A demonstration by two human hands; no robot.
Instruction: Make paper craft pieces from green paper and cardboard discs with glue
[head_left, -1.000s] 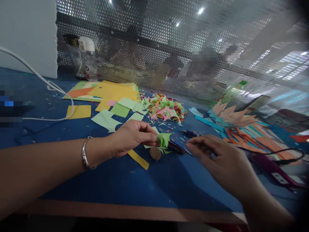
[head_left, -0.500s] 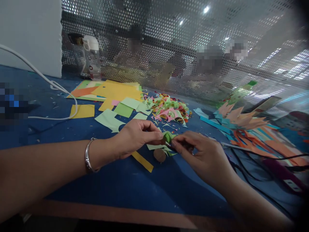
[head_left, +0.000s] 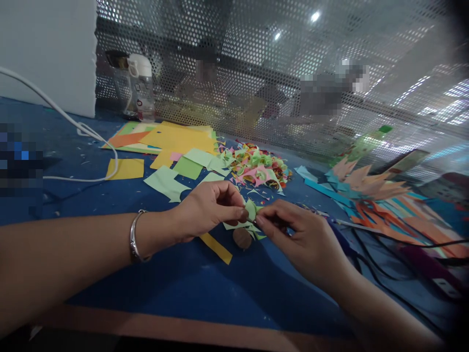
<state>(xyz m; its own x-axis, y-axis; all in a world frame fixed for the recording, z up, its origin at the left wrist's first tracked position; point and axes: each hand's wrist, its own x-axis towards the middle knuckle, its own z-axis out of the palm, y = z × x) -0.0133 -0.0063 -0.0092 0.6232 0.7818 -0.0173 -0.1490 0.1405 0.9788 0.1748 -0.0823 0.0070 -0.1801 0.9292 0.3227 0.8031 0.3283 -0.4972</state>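
Green paper piece [head_left: 250, 210]: curled, seemingly unfinished, pinched between left hand [head_left: 205, 210] and right hand [head_left: 300, 230].
Paper-curl pile [head_left: 256, 164]: apparently done, beyond both hands.
Yellow sheet [head_left: 183, 138]: seemingly unused, beyond left hand.

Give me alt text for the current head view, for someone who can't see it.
A left hand and right hand pinch a small green paper piece over a blue table. Nearby lie a round brown disc, a yellow strip and, beyond, a heap of colourful paper scraps.
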